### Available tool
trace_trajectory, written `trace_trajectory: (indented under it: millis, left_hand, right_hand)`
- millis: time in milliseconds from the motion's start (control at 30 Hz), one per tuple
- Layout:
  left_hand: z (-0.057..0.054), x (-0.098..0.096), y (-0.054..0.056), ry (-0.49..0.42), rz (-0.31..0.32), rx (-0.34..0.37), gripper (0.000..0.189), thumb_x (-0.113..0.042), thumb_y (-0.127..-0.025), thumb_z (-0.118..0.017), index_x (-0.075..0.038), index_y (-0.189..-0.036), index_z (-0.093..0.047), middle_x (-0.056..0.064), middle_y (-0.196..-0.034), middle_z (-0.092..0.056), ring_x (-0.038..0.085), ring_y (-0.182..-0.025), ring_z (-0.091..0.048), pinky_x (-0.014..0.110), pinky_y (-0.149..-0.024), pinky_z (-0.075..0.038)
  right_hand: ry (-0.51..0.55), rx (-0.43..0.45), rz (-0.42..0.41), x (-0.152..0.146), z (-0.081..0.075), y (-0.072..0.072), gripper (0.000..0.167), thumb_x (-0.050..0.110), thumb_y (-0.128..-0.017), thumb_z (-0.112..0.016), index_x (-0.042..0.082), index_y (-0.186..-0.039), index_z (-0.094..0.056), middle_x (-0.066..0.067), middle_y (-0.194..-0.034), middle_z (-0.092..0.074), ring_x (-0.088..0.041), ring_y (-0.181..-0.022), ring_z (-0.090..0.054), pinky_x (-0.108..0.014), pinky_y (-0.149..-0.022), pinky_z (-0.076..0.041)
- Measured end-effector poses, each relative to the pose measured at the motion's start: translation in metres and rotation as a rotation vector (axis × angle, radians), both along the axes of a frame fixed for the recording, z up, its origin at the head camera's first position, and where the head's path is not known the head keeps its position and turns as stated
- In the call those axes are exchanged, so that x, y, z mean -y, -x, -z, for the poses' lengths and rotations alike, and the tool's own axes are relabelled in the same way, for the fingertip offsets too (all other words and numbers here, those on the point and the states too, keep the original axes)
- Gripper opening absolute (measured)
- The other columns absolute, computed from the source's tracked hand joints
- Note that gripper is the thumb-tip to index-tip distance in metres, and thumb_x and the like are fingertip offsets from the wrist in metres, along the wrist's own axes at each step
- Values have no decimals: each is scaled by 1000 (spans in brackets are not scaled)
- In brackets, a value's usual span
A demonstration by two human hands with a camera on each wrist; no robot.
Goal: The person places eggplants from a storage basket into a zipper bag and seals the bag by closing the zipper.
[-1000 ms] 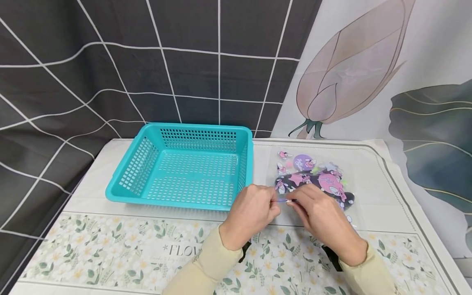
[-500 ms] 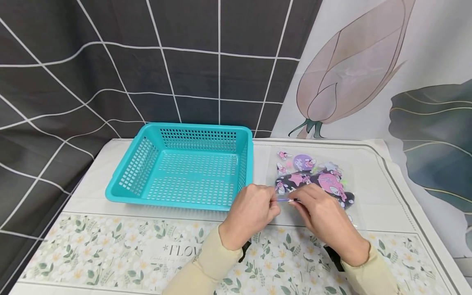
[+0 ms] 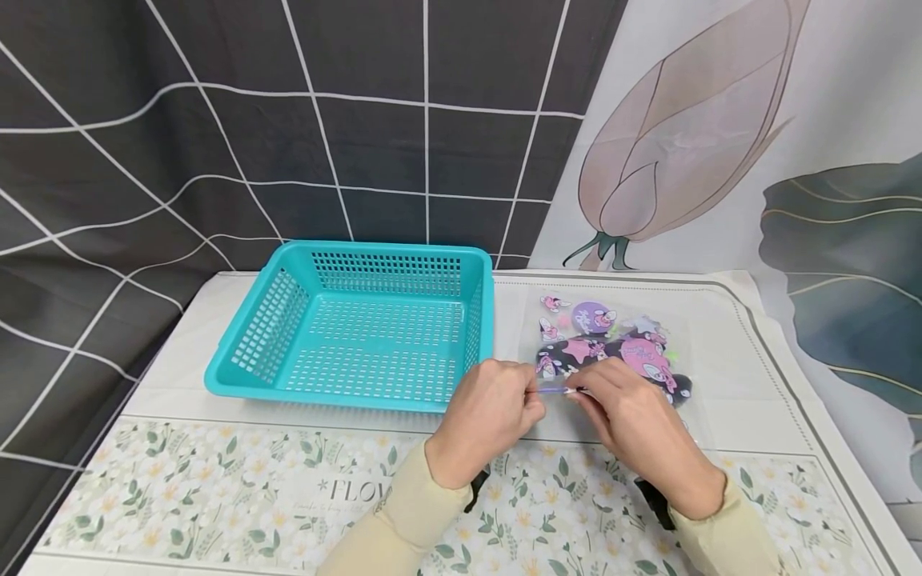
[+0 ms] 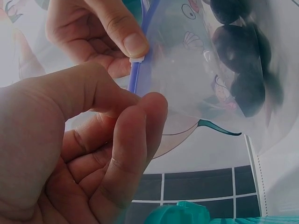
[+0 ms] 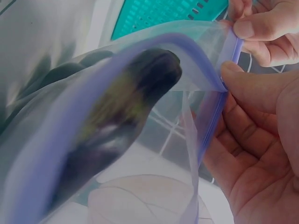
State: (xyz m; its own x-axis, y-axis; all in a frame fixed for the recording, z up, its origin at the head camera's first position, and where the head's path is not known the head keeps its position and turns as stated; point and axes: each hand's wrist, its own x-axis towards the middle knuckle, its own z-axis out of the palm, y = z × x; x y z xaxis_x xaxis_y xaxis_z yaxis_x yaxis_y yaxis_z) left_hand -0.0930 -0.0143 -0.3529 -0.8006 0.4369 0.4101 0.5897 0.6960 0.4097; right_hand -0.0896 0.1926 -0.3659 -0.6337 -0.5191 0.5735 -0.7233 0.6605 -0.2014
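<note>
A clear zip bag (image 3: 559,328) printed with pink and purple cartoon figures lies right of the basket, its purple zip edge (image 4: 134,77) facing the person. My left hand (image 3: 492,416) pinches one end of that edge between thumb and forefinger. Close beside it, my right hand (image 3: 634,420) pinches the white slider (image 4: 137,59) on the zip. In the right wrist view, the bag's mouth gapes on the far side of the right hand. Inside are several dark, smooth, rounded things (image 4: 247,88); one long glossy dark thing (image 5: 117,116) has a yellow-green patch. Their kind is unclear.
A turquoise perforated plastic basket (image 3: 360,394) stands left of the bag, close to the left hand. Beneath everything is a table with a white, flower-printed cloth (image 3: 238,488). Dark grid-patterned and floral hangings (image 3: 374,144) rise behind the table.
My right hand has slid slightly right along the zip, so a little more purple strip shows between the hands. My left hand keeps its grip, almost still.
</note>
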Motion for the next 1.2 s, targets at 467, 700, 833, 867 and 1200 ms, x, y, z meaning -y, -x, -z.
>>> trace_trajectory:
  millis: [467,700,833,867,1200]
  left_hand:
    - [-1,1,0,-11,1,-2,18,-1,-72,-69,-14,-64,-61,-9,-56,-49,3,-52,-40,13,-49,-33]
    - [0,1,0,-17,0,-11,16,0,-69,-68,-14,-63,-62,-10,-56,-49,4,-52,-40,13,-50,-33]
    - [0,1,0,-20,1,-17,16,0,-69,-68,-14,-63,-63,-10,-56,-49,4,-52,-40,13,-50,-33]
    - [0,1,0,-21,1,-18,16,0,-69,-68,-14,-63,-63,-10,-56,-49,4,-52,-40,13,-50,-33]
    - [-2,1,-1,-9,3,10,16,-1,-71,-69,-14,-65,-64,-10,-57,-49,4,-52,-39,13,-49,-32]
  right_hand:
    - [-13,3,6,-5,-1,0,24,27,-103,-58,9,-93,-71,0,-92,-69,-15,-86,-63,-36,-70,-55]
    - [-12,2,7,-7,0,0,26,28,-104,-56,9,-95,-71,0,-92,-68,-16,-86,-62,-36,-71,-55]
    - [-7,0,10,-7,0,0,42,37,-108,-44,9,-94,-71,0,-91,-68,-16,-86,-62,-36,-71,-54]
    - [-7,-1,12,-8,0,0,44,39,-108,-42,9,-94,-71,0,-91,-68,-16,-86,-62,-36,-71,-54]
    - [0,-2,10,-10,0,0,47,41,-108,-39,8,-92,-70,1,-90,-68,-15,-86,-63,-35,-72,-53]
